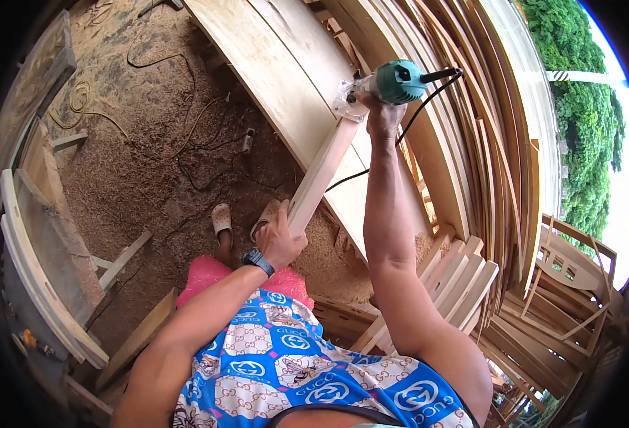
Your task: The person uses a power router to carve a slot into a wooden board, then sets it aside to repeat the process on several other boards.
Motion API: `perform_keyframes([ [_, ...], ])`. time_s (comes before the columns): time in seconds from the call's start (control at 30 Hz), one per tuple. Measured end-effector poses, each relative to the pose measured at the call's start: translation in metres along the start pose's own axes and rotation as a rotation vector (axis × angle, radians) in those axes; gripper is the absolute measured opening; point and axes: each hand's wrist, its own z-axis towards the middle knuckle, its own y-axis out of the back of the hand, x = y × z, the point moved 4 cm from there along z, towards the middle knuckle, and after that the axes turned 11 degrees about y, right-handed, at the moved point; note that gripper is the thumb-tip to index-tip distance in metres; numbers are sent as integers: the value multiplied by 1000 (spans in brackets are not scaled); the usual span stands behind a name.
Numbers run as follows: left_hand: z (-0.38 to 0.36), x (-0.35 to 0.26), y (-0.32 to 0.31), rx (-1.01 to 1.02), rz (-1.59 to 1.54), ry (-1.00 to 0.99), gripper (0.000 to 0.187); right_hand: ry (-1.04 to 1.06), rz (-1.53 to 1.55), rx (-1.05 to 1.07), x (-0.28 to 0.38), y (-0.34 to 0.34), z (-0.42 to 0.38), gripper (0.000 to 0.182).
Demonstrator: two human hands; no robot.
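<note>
A green handheld power tool (398,82) with a clear plastic base rests at the far end of a wooden piece (323,173). Wrapped round the tool's body is my right hand (384,113), its fingers partly hidden behind the tool. The near end of the wooden piece is gripped by my left hand (283,239), with a dark watch on that wrist. The piece lies slantwise over a pale plank bench (275,71). From the tool's top a black cord (428,100) curves down across the bench behind my right forearm.
Long boards (464,93) are stacked along the right. Several cut wooden pieces (464,282) lie beside my right elbow. Cords (186,146) cross the sawdust-covered floor (132,171). Curved wooden parts (39,274) and an orange-and-black tool (37,342) are at the left.
</note>
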Motion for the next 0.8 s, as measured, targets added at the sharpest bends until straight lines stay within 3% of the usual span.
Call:
perform_keyframes([
  [0.07, 0, 1, -3, 6, -13, 8, 89, 48, -213, 33, 9, 2, -10, 36],
  [0.23, 0, -1, -2, 13, 10, 9, 90, -25, -177, 99, 28, -1, -44, 30],
  [0.33, 2, 0, -6, 18, 66, 28, 91, 137, -248, 103, 33, 0, -66, 33],
  [0.4, 3, 2, -6, 3, 67, 18, 91, -10, -267, 205, 29, 2, -87, 34],
  [0.47, 3, 4, -8, -5, 73, 2, 92, 48, -375, 208, 31, 3, -105, 36],
  [0.6, 4, 6, -10, 39, 46, 21, 96, -71, -144, 97, 52, -4, -136, 45],
  [0.73, 7, 4, 4, 47, 36, -68, 97, -50, -227, 151, 63, -7, -151, 47],
  [0.8, 28, 6, 24, 194, 200, -70, 86, 3, -267, 156, 63, -8, -151, 47],
])
